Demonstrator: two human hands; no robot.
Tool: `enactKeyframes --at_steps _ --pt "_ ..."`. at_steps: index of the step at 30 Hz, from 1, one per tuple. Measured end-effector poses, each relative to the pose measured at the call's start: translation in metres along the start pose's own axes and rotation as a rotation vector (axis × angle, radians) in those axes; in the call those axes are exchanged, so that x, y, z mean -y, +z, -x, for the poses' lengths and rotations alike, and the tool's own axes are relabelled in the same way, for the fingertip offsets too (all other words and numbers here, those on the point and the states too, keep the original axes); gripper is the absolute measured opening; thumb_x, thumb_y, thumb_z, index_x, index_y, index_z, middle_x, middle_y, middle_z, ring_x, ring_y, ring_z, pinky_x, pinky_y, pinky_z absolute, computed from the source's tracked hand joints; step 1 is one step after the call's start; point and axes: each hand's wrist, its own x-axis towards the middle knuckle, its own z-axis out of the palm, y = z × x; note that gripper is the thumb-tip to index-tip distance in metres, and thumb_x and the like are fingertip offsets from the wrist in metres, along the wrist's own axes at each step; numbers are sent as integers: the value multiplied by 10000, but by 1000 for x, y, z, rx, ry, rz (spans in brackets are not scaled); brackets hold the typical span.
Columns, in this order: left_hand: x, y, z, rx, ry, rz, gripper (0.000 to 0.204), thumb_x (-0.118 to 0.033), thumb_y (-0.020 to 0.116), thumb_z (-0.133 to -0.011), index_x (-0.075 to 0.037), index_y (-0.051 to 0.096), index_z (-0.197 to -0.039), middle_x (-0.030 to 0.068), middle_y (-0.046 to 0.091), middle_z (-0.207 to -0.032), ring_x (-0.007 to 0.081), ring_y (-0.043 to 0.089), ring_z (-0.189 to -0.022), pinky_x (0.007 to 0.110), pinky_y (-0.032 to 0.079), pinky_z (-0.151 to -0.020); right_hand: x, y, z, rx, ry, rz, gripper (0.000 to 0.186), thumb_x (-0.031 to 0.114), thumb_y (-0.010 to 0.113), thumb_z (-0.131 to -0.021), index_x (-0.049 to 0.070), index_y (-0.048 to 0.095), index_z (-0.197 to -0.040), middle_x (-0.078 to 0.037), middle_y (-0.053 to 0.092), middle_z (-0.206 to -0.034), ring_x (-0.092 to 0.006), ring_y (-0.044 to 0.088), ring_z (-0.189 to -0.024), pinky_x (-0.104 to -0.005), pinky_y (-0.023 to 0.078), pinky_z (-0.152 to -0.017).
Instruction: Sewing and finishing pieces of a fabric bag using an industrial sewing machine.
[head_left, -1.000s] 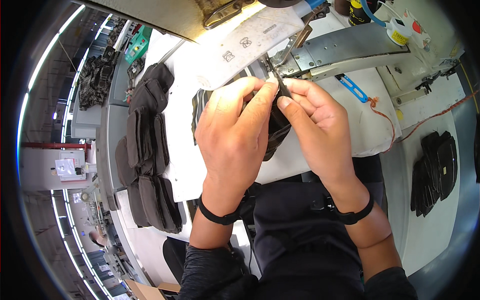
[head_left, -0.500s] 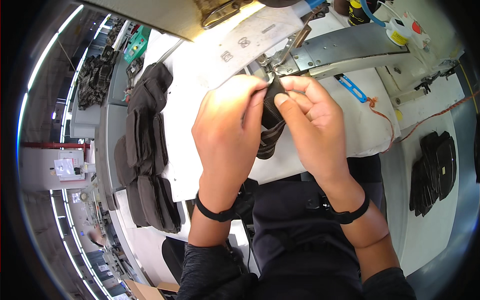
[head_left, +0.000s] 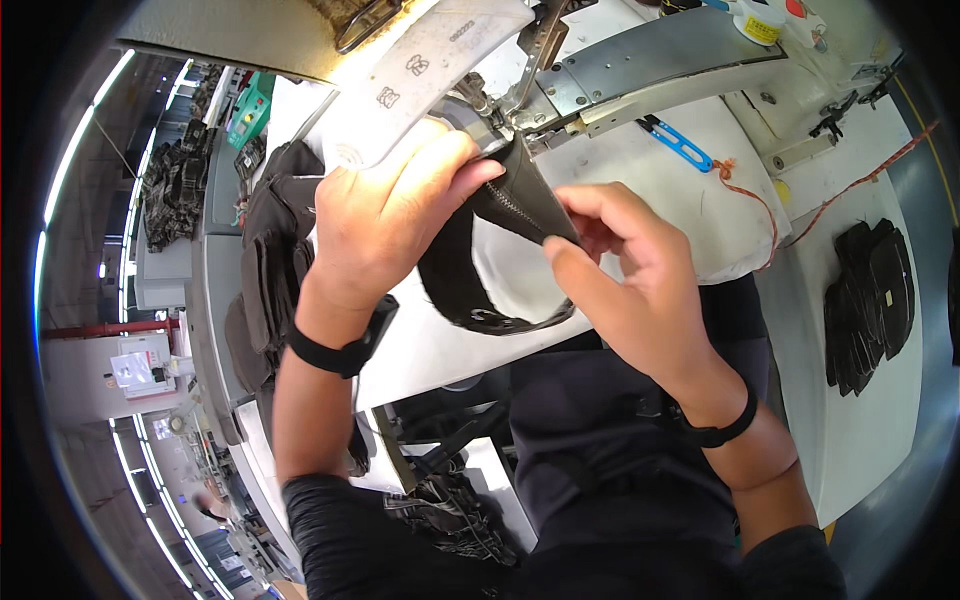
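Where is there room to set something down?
Bare: white worktop between the right hand, blue snips and orange cord; the side table, lower in view than the dark stack. Crowded: around the left hand and zippered strip, among dark pouches.

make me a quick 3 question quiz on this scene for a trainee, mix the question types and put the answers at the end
1. True or false: the blue tool lies to the person's left of the dark zippered piece.
2. What colour is the cord joined to the blue tool?
3. Which thing does the right grip pinch?
a) the blue tool
b) the cord
c) the dark zippered piece

Key:
1. False, it lies to the person's right.
2. Reddish orange.
3. c
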Motion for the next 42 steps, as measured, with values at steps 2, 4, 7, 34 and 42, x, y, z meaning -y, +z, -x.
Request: enactKeyframes --at_steps 2,4,7,34,42 --pt "7 -2 -9 10 104 85 349 9 899 -771 -5 755 -1088 112 728 -952 262 721 -805 351 591 -682 5 9 -7 1 269 -388 258 -15 671 -980 -41 676 -1237 16 634 -872 -22 539 -722 -203 434 -633" --pt "9 -13 -11 130 104 115 369 45 859 -782 -6 791 -1141 112 719 -970 248 711 -815 343 579 -703 3 13 -13 -15 327 -426 289 12 678 -998 -45 664 -1282 34 619 -835 2 509 -680 -193 409 -589" --pt "8 -21 -13 189 64 141 380 55 832 -792 -11 798 -1165 112 718 -977 250 709 -844 344 577 -738 9 11 -16 -4 439 -515 351 42 689 -1016 -51 649 -1352 52 600 -783 22 479 -620 -185 380 -535" --pt "1 -26 -22 227 -45 133 313 51 826 -809 -48 808 -1105 92 736 -957 265 715 -848 341 567 -747 3 21 -22 -66 455 -467 312 74 695 -1015 -24 718 -1310 68 603 -770 14 485 -610 -187 373 -528" --pt "-13 -26 -26 261 -133 55 250 11 825 -843 -46 809 -1086 102 747 -985 275 726 -835 335 575 -735 -3 25 -23 -101 425 -425 260 79 694 -1016 -22 738 -1252 65 621 -774 15 490 -611 -178 366 -524"
